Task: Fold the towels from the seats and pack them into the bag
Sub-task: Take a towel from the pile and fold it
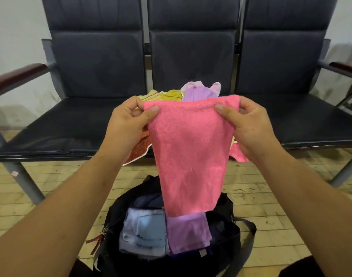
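A pink towel (191,152) is held up flat, its top corners pinched by the left hand (127,124) and the right hand (251,126), above an open black bag (115,216) on the floor. A folded blue towel (143,232) and a folded purple towel (188,234) are packed side by side inside. Crumpled towels (199,92) are heaped on the middle seat (191,56).

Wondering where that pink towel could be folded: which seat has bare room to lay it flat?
For the pink towel, the left seat and right seat are bare cushions; the middle seat is crowded with a towel pile. In the bag, the blue towel and purple towel sit side by side; right of them is too dark to tell.
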The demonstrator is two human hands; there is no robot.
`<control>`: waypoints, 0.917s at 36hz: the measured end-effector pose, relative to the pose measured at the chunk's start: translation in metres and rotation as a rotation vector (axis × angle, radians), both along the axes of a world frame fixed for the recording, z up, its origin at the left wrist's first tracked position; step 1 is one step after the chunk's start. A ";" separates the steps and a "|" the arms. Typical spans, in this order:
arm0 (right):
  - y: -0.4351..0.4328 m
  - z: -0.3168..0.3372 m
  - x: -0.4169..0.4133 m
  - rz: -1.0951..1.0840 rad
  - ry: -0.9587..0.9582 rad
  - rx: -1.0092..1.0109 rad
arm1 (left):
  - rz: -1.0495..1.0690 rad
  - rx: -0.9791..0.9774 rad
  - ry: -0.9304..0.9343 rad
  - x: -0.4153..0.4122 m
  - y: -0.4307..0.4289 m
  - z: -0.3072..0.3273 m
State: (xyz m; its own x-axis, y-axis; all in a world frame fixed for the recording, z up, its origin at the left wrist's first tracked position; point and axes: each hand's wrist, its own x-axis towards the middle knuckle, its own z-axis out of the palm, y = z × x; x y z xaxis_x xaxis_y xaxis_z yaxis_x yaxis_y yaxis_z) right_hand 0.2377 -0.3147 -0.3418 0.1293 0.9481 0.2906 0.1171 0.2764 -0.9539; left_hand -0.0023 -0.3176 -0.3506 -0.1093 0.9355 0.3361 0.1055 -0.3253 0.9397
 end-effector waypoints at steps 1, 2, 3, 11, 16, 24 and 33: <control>0.000 0.000 -0.001 0.001 0.005 0.009 | -0.004 0.003 -0.003 0.000 -0.001 0.000; 0.000 0.000 -0.003 0.012 0.013 0.011 | 0.003 0.014 -0.009 0.000 -0.001 -0.001; 0.000 0.000 -0.004 0.033 0.029 0.004 | 0.008 0.017 -0.040 0.001 -0.002 0.000; 0.004 0.003 -0.015 0.229 0.500 -0.127 | -0.491 -0.415 0.011 0.016 -0.010 -0.022; 0.009 0.002 -0.007 0.147 0.526 -0.264 | -0.557 -0.516 -0.318 0.038 -0.017 -0.022; 0.012 -0.017 0.006 0.464 0.609 -0.588 | -0.492 -0.545 -0.752 0.047 -0.023 0.001; 0.000 -0.032 -0.006 0.749 0.328 -0.636 | -0.365 -0.598 -0.784 0.022 -0.004 0.003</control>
